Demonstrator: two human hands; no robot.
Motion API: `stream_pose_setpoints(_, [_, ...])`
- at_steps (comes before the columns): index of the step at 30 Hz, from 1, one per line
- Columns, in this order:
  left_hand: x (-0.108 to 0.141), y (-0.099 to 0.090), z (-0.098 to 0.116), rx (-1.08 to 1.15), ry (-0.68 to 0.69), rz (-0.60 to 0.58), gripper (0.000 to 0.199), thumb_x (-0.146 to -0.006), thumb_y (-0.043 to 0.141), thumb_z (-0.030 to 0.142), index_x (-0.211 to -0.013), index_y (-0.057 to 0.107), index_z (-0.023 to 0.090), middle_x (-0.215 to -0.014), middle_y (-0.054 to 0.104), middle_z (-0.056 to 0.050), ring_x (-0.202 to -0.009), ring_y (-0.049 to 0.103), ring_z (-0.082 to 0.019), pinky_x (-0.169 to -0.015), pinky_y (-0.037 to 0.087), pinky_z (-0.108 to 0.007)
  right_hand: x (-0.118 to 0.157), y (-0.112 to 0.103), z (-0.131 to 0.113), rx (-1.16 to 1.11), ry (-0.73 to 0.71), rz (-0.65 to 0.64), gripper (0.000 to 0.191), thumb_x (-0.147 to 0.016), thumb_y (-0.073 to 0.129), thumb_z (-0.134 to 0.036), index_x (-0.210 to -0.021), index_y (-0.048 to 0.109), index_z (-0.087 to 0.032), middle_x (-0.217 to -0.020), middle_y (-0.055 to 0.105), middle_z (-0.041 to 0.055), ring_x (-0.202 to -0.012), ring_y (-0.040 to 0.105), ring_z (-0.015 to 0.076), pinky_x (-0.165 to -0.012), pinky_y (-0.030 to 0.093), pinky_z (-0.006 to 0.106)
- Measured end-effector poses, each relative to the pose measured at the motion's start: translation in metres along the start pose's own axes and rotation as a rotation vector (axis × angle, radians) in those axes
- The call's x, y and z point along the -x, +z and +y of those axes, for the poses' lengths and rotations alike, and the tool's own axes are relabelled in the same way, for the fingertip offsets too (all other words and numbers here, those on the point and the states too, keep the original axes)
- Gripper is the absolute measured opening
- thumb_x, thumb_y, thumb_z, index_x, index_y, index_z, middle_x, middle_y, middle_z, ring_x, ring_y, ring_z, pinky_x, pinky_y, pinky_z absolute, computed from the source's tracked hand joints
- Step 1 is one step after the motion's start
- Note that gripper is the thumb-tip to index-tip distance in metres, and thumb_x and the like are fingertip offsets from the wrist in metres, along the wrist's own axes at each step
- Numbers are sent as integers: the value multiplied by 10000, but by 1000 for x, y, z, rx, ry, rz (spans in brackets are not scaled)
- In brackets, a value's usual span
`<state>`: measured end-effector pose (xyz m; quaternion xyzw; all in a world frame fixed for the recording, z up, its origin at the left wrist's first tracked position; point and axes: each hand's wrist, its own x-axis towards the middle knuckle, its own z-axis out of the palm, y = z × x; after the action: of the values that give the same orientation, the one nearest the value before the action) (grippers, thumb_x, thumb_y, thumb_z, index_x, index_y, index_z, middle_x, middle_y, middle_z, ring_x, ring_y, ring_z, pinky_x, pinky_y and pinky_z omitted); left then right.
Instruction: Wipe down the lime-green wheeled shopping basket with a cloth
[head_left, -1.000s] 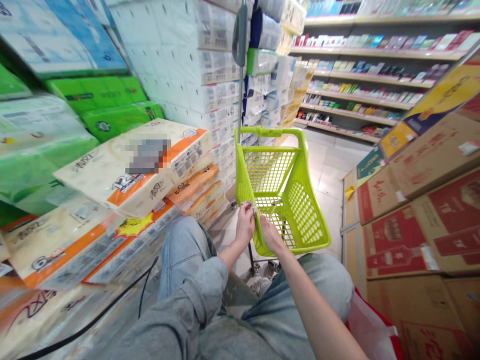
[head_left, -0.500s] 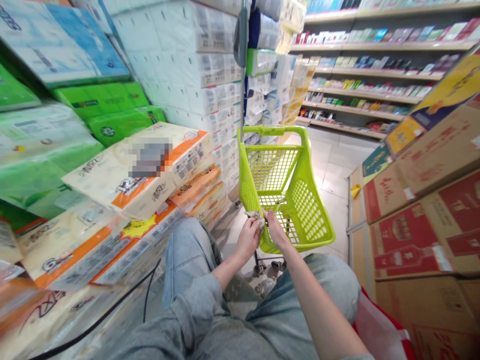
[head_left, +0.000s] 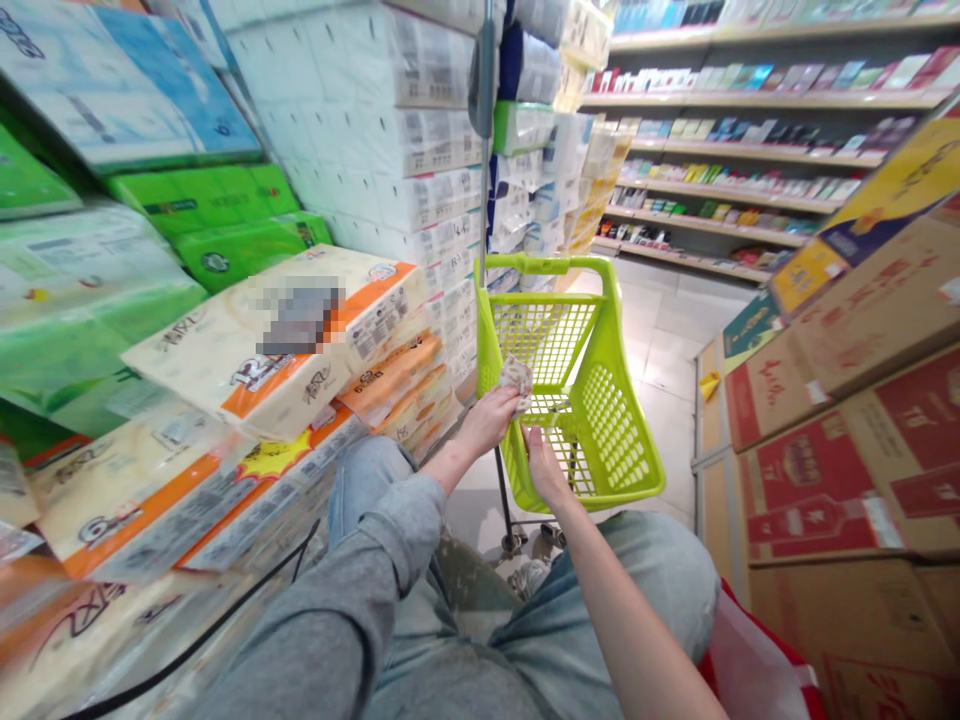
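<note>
A: What does your left hand point(head_left: 489, 418) have?
B: Its fingers are pinched together on a crumpled cloth point(head_left: 517, 378), at the left side of the green basket point(head_left: 626, 440). The cloth looks light and limp, so bunching its middle should serve you better than a corner.
A: And your right hand point(head_left: 546, 470)?
B: Half curled at the basket's near left edge; you can't tell whether its fingers grip. The basket looks like stiff, smooth plastic: take its thick rim, since the lattice seems thinner. The casters point(head_left: 512, 542) may let it roll.
A: The room?
B: Pale tiled floor point(head_left: 667, 350), wrapped packs point(head_left: 187, 350) stacked left, cartons point(head_left: 817, 490) right, stocked shelves point(head_left: 720, 153) ahead.
</note>
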<state>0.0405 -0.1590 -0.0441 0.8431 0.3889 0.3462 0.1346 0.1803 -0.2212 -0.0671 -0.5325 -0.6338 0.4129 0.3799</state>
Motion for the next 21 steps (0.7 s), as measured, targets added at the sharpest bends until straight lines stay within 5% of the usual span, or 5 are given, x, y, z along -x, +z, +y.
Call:
stream_pose_setpoints(3, [-17,-4,-13,-95,-22,-36,404,-798,446,81,-1146,569,245,-1280,524,-66,-1239,420,-190,-1092,240,-423,3,-1,-2,147,53,9,690,-849,156,-642,-973,653,-180,-770,666,73,-797,600,242,-761,431,349])
stream_pose_setpoints(8, [-23,3,-18,-190,-59,-41,363,-847,385,118,-1156,556,202,-1323,492,-65,-1297,350,-195,-1076,278,-445,5,-8,-4,240,-89,-82,357,-815,438,-453,-981,598,-182,-745,629,26,-657,537,173,-622,395,264])
stream_pose_setpoints(16, [12,14,12,-149,106,-91,379,-884,357,156,-1236,491,199,-1331,483,-71,-1326,302,-178,-1080,277,-428,7,-27,6,350,-135,-96,124,-728,429,-253,-699,522,-178,-572,488,-29,-544,413,113,-518,286,216])
stream_pose_setpoints(21, [0,8,15,-225,210,-147,305,-864,419,177,-1134,557,212,-1259,547,-57,-1290,357,-149,-1112,200,-409,15,-44,8,417,-145,-145,160,-720,409,-223,-762,555,-173,-607,521,-23,-570,447,118,-550,302,218])
